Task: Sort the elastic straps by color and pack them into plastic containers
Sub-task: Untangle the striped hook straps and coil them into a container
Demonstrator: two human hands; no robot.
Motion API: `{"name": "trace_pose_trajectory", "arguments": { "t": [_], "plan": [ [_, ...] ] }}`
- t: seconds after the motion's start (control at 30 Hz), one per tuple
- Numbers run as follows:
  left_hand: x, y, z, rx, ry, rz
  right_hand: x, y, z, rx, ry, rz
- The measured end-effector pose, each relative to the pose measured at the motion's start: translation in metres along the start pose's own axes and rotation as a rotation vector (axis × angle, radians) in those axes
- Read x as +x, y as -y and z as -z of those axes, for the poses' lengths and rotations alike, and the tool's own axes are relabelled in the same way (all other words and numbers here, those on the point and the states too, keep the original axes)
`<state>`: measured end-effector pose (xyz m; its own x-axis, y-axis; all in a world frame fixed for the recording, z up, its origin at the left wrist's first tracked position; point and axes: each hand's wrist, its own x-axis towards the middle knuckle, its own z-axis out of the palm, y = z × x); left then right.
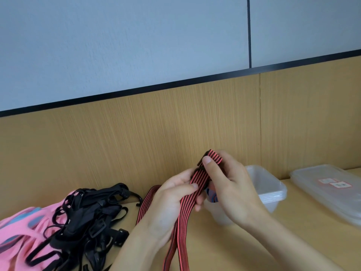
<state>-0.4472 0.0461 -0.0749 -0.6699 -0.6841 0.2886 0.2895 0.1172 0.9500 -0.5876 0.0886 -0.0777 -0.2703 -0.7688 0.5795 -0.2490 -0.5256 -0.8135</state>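
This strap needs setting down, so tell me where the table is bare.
Bare wooden table lies in front of the stacked clear plastic containers, left of the flat clear lids. The left side is crowded: tangled black straps over pink fabric.

Two hands: left hand (170, 202), right hand (232, 188). One striped strap (197, 184) between them. One container stack (269, 190) behind right hand; one lid stack (328, 192) farther right. Black straps (88, 212), left: uncountable.

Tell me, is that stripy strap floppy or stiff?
Probably floppy: the strap folds over between the left hand and right hand, and its tails hang limp below. Likely light too, since a thumb pinch holds it.
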Motion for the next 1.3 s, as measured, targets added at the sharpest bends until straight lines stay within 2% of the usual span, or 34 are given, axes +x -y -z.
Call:
{"name": "trace_pose_trajectory", "arguments": {
  "t": [0.1,0.27,0.43,0.5,0.6,0.7,0.77,0.87,0.97,1.0,1.03,1.13,1.17,1.23,1.3],
  "plan": [
    [-0.001,-0.001,0.002,-0.059,0.011,0.035,0.002,-0.003,0.001,-0.035,-0.024,-0.054],
    [-0.001,-0.002,0.004,-0.139,0.035,0.047,0.009,0.001,0.007,0.162,0.003,-0.203],
    [-0.001,-0.001,0.011,-0.317,0.087,0.019,0.011,0.004,0.013,0.212,0.066,-0.289],
    [-0.001,0.0,0.016,-0.383,0.141,0.003,0.009,0.004,0.013,0.173,0.082,-0.22],
    [0.002,0.002,0.021,-0.526,0.232,-0.024,0.007,0.002,0.011,-0.041,0.115,-0.046],
    [0.011,0.005,0.025,-0.718,0.287,-0.055,0.002,0.0,0.011,-0.01,0.235,-0.071],
    [0.017,0.007,0.027,-0.784,0.261,-0.086,0.0,0.0,0.01,0.011,0.312,-0.066],
    [0.02,0.004,0.031,-0.838,0.221,-0.032,0.0,-0.005,0.01,-0.181,0.241,0.114],
    [0.021,0.001,0.029,-0.908,0.252,0.052,0.0,-0.007,0.008,-0.316,0.13,0.297],
    [0.021,0.003,0.025,-0.877,0.221,0.069,0.0,-0.007,0.007,-0.328,0.103,0.329],
    [0.019,0.003,0.023,-0.755,0.113,0.063,0.0,-0.007,0.007,-0.322,0.074,0.338],
    [0.013,0.003,0.018,-0.114,-0.304,-0.109,0.002,-0.007,0.009,-0.364,-0.051,0.363],
    [0.011,0.005,0.015,0.074,-0.379,-0.189,0.002,-0.007,0.01,-0.378,-0.082,0.37],
    [0.007,0.008,0.009,0.306,-0.431,-0.313,0.002,-0.006,0.011,-0.382,-0.118,0.369],
    [0.005,0.007,0.007,0.378,-0.421,-0.38,0.002,-0.005,0.01,-0.39,-0.141,0.37]
  ]
}}
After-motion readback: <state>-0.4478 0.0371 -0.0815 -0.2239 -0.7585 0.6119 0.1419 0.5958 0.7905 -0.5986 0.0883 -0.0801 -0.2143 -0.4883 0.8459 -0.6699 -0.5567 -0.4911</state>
